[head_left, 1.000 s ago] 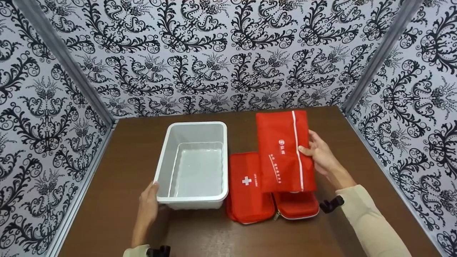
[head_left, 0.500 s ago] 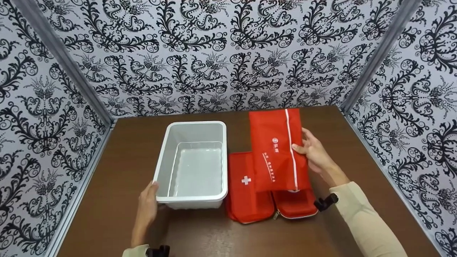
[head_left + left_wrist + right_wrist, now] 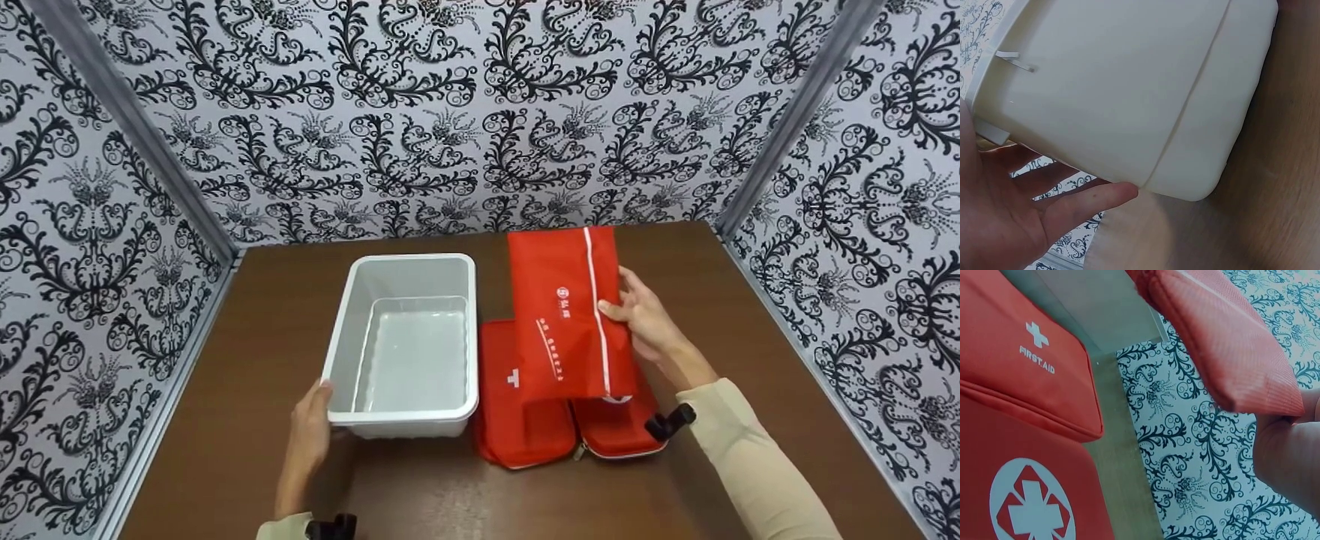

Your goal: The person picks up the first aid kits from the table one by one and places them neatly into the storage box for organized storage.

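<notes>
plainly, we see the right hand (image 3: 646, 319) grasping a flat red pouch (image 3: 536, 277) by its right edge, thumb on the front beside a white stripe, other fingers mostly behind. the pouch is raised above the table (image 3: 465, 499), its face printed in white; what it contains we cannot tell. we find the left hand (image 3: 309, 431) holding a white bin (image 3: 411, 415) at its near left corner, one digit over the rim; in the left wrist view a straight finger touches the outer wall. the bin sits mouth up, left of the pouch, and we look down onto its smooth, pale floor. between bin and pouch, partly covered by the pouch in the head view, lies a first-aid case (image 3: 517, 439), red with a white cross. just right of it lies a second red case (image 3: 619, 435) with a round white emblem. both look closed, so we cannot tell their contents. behind everything we see a wall (image 3: 480, 142) of black scrollwork.
</notes>
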Motion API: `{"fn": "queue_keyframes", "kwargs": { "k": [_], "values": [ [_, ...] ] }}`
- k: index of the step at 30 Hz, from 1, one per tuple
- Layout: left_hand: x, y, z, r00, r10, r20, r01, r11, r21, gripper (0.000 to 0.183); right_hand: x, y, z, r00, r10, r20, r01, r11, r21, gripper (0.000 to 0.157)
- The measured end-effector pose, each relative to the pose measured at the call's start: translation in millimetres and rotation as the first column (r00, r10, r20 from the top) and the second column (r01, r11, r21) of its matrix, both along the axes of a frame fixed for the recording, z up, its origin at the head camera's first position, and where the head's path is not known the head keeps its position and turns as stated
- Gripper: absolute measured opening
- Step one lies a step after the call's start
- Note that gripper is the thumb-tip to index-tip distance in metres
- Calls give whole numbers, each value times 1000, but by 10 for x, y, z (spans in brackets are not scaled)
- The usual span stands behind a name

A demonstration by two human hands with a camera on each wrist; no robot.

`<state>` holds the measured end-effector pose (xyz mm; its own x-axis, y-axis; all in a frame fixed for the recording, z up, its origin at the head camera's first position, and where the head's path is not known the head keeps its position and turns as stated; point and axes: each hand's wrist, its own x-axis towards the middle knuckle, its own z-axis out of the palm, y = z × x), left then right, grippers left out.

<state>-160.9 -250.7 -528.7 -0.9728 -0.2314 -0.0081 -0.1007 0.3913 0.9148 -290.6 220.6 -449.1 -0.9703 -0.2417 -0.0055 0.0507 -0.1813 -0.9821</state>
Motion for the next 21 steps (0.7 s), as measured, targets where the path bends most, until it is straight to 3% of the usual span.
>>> {"fn": "queue_keyframes", "kwargs": {
  "k": [9, 21],
  "values": [
    [10, 18, -2, 1000, 12, -22, -12, 1000, 8, 57, -15, -117, 20, 1000, 16, 16, -15, 998, -54, 56],
    [7, 16, 5, 1000, 13, 5, -13, 1000, -8, 60, -61, -433, 88, 999, 48, 9, -47, 994, -98, 63]
  ]
}}
